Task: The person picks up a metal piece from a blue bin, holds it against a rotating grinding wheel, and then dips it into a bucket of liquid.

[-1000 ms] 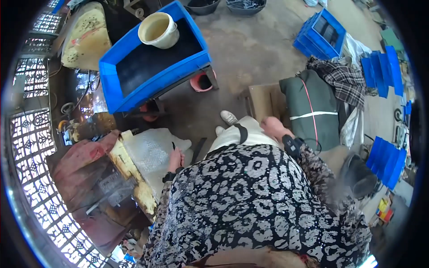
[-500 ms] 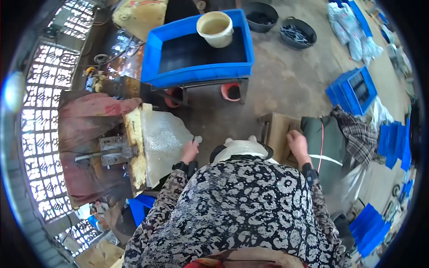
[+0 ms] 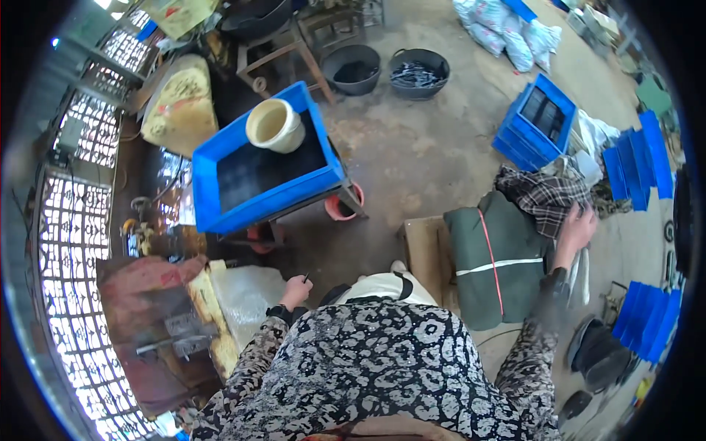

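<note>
My left hand [image 3: 296,292] is closed, with the small dark tip of a thin object showing at its fingers; I cannot make out what it is. It is beside a clear plastic sheet [image 3: 254,298] laid over a padded bench edge. My right hand [image 3: 576,234] is stretched out to the right, fingers apart, at the edge of a dark plaid cloth [image 3: 548,198]. Whether it touches the cloth is hard to tell. Between my arms and that cloth lies a folded dark green bundle [image 3: 471,287] tied with red and white straps, next to a wooden box [image 3: 426,253].
A blue tray [image 3: 209,198] on a stand holds a cream bucket [image 3: 272,125]. Two black tubs, one a tub of dark pieces [image 3: 419,87], stand on the floor ahead. Blue crates [image 3: 523,125] are at the right. A machine under red cloth [image 3: 147,294] stands left.
My view has turned to the right. My right hand has left the wooden box and reached over the green bundle to the plaid cloth. The left hand stays by the plastic sheet.
</note>
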Motion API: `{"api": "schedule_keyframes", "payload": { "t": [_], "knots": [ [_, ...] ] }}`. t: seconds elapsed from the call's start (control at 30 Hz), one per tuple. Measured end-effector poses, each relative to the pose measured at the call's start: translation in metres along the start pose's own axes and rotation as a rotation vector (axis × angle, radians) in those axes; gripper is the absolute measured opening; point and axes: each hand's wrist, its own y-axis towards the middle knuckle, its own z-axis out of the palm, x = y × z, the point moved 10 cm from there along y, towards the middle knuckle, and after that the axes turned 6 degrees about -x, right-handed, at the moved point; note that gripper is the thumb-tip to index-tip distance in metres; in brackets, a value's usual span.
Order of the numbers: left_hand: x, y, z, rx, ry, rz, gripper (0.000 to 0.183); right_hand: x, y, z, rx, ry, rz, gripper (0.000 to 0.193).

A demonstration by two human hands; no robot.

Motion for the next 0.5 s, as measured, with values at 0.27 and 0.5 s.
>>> {"api": "schedule_keyframes", "payload": {
  "t": [0.27,0.5],
  "knots": [
    [-0.112,0.009,-0.001,0.024,0.251,0.246,0.024,-0.213,-0.051,0.065,0.661,-0.287,0.529,0.081],
    [-0.089,0.012,0.028,0.128,0.377,0.273,0.025,-0.189,-0.054,0.062,0.695,-0.188,0.436,0.087]
  ]
}}
